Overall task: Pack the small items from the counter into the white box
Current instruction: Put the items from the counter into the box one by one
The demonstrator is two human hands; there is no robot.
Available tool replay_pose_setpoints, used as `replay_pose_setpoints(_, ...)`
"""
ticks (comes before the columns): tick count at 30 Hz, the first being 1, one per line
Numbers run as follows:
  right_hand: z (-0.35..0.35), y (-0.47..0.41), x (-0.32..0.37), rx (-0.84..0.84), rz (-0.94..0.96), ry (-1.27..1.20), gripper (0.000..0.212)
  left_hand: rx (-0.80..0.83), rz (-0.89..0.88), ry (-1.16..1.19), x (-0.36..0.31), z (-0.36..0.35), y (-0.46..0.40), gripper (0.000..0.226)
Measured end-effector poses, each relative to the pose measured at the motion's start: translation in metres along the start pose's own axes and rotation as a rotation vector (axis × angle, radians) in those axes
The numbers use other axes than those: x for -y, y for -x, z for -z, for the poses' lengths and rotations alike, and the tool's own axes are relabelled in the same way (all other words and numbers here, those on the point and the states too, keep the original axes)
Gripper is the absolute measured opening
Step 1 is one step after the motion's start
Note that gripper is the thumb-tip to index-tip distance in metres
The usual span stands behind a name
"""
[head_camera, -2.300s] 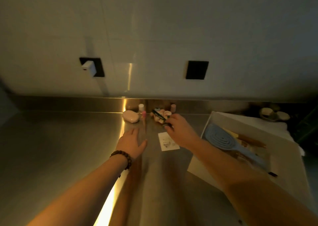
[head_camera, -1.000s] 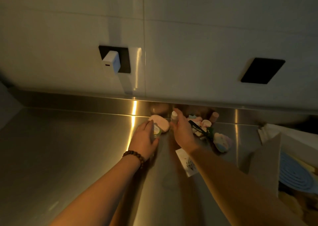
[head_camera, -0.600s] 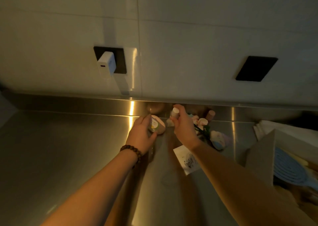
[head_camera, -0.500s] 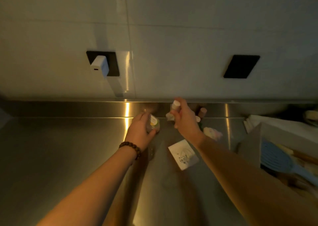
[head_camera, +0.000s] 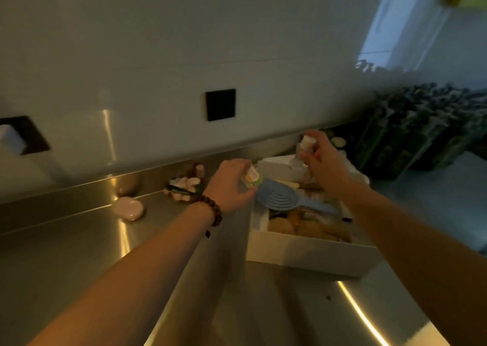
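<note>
The white box point(head_camera: 308, 253) stands on the steel counter point(head_camera: 79, 253) at centre right, with a blue hairbrush point(head_camera: 283, 199) and brownish items inside. My left hand point(head_camera: 232, 184), with a bead bracelet at the wrist, holds a small bottle with a yellow label point(head_camera: 252, 178) over the box's left edge. My right hand point(head_camera: 322, 158) holds a small white-capped bottle point(head_camera: 305, 148) above the box's far side. A pale oval case point(head_camera: 129, 208) and a cluster of small items point(head_camera: 184, 184) lie by the backsplash.
The wall carries a black square plate point(head_camera: 220, 105) and a white charger in a socket point(head_camera: 13, 138) at the left edge. A dark rack-like mass point(head_camera: 421, 132) stands at the far right. A steel upstand borders the counter's back.
Both hands lifted their bottles from the back of the counter and carried them right, over the box. The view swung right with them; the white card is out of sight.
</note>
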State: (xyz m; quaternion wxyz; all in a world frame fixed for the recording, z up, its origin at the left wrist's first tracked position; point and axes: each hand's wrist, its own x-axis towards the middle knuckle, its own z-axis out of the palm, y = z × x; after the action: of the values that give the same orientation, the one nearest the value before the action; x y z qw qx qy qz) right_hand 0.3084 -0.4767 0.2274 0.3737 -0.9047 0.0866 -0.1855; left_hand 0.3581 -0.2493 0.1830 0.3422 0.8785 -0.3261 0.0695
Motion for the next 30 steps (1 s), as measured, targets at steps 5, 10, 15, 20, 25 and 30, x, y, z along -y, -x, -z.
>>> replay_pose_setpoints(5, 0.067, -0.003, -0.074, 0.004, -0.029, -0.032, 0.036, 0.193, -0.031, 0.036, -0.055, -0.061, -0.046, 0.067)
replay_pose_setpoints(10, 0.115, -0.011, -0.127, -0.018, -0.056, -0.087, 0.035, 0.336, -0.021, 0.021, -0.101, -0.128, -0.083, 0.073)
replay_pose_setpoints(15, 0.133, -0.012, -0.16, -0.031, -0.094, -0.117, 0.036, 0.472, 0.0, -0.051, -0.112, -0.186, -0.096, 0.073)
replay_pose_setpoints(20, 0.132, -0.005, -0.172, -0.062, -0.098, -0.159, 0.034, 0.586, 0.063, -0.071, -0.11, -0.225, -0.106, 0.073)
replay_pose_setpoints(25, 0.127, 0.001, -0.175, -0.077, -0.113, -0.204, 0.033, 0.537, 0.055, -0.032, -0.108, -0.243, -0.107, 0.061)
replay_pose_setpoints(30, 0.12, 0.005, -0.169, -0.066, -0.112, -0.218, 0.032, 0.518, -0.026, -0.11, -0.108, -0.245, -0.106, 0.049)
